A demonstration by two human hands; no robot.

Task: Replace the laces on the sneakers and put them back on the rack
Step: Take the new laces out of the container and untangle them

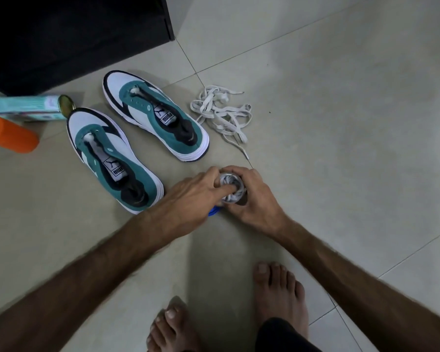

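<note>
Far left on the tiled floor (341, 123), an orange cylinder (10, 134) and a pale green box (21, 107) lie beside the dark cabinet (74, 34). Next, the two sneakers (114, 158), teal suede and smooth white panels, eyelets bare, tongues up. Then the left hand (196, 191), fingers curled, digging into a coiled bundle of white laces (233, 186); the right hand (254, 196) cups and grips that same bundle low over the floor, with something blue (214, 211) peeking underneath. Beyond, the old flat laces (224, 113) sprawl in a limp tangle. My worry: tug that coil from the middle and it could knot, or the two new laces snarl together, since flat woven tape grips itself
</note>
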